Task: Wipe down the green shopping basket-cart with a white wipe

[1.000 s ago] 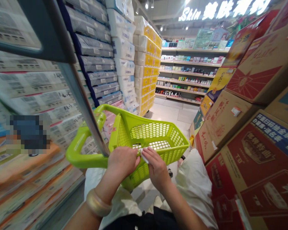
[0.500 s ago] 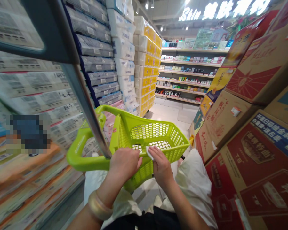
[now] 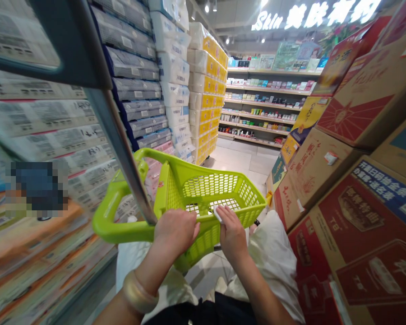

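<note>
A lime-green shopping basket (image 3: 257, 208) with perforated walls stands between my knees, its loop-shaped end (image 3: 103, 221) at the left. My left hand (image 3: 177, 230) is closed around the basket's near rim, and a gold bangle circles that wrist. Farther right on the same rim, my right hand (image 3: 232, 230) presses a small white cloth (image 3: 218, 214) against the edge, its fingers laid over it. Most of the cloth is hidden beneath those fingers. A metal pull rod (image 3: 122, 149) with a dark grey handle (image 3: 88, 54) rises from the basket toward the upper left.
Stacked cardboard boxes (image 3: 338, 180) wall in the right side. Packs of tissue paper (image 3: 206, 90) and other wrapped goods (image 3: 135, 90) are piled at the left. Ahead, beyond the tiled floor (image 3: 237, 155), are shelves of small products (image 3: 267, 101).
My right hand has slid a little to the right along the rim with the white cloth. My left hand keeps its grip in nearly the same place.
</note>
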A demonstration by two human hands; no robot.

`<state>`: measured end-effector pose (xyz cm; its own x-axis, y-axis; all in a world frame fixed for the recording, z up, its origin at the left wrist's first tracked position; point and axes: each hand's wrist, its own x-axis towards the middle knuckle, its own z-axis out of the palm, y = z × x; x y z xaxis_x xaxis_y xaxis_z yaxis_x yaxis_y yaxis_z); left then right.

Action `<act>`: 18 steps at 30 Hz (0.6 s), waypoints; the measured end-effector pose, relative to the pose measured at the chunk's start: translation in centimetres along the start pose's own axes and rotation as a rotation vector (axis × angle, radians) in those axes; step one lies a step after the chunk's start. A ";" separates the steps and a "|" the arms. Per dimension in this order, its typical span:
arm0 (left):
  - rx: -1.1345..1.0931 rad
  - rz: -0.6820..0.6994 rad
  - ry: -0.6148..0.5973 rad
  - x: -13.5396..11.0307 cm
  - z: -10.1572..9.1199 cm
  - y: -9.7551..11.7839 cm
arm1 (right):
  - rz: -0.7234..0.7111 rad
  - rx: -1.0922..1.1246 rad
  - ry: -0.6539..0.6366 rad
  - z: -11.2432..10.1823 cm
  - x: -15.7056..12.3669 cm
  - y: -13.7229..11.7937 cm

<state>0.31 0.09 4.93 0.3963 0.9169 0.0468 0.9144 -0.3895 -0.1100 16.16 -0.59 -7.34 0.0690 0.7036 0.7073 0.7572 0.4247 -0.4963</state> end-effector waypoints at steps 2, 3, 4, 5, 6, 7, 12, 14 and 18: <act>0.010 -0.003 0.002 0.0 0.0 0.0 | -0.022 0.011 -0.013 0.0 -0.1 -0.3; 0.011 -0.001 0.003 0.1 0.1 0.0 | -0.066 0.039 -0.034 0.1 -0.1 -0.7; 0.008 0.005 0.006 0.1 0.1 -0.1 | -0.118 0.076 -0.059 0.1 -0.2 -1.2; 0.001 0.016 0.010 0.1 0.2 -0.1 | -0.165 0.111 -0.081 0.2 -0.2 -1.6; -0.004 0.028 0.016 0.1 0.3 -0.2 | -0.194 0.137 -0.097 0.2 -0.3 -1.8; -0.007 0.038 0.022 0.1 0.3 -0.2 | -0.201 0.148 -0.099 0.2 -0.3 -1.8; -0.013 0.014 0.031 0.0 0.2 -0.2 | 0.006 0.043 0.006 0.0 -0.2 0.1; -0.015 0.004 0.020 0.0 0.1 -0.1 | 0.031 0.042 -0.001 0.0 -0.2 0.0; -0.006 0.026 0.015 0.1 0.2 -0.2 | -0.131 0.144 -0.101 0.0 -0.2 -1.5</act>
<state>0.17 0.25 4.78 0.4213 0.9050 0.0591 0.9041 -0.4140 -0.1056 15.00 -1.36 -6.79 -0.0952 0.6874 0.7200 0.6542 0.5884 -0.4753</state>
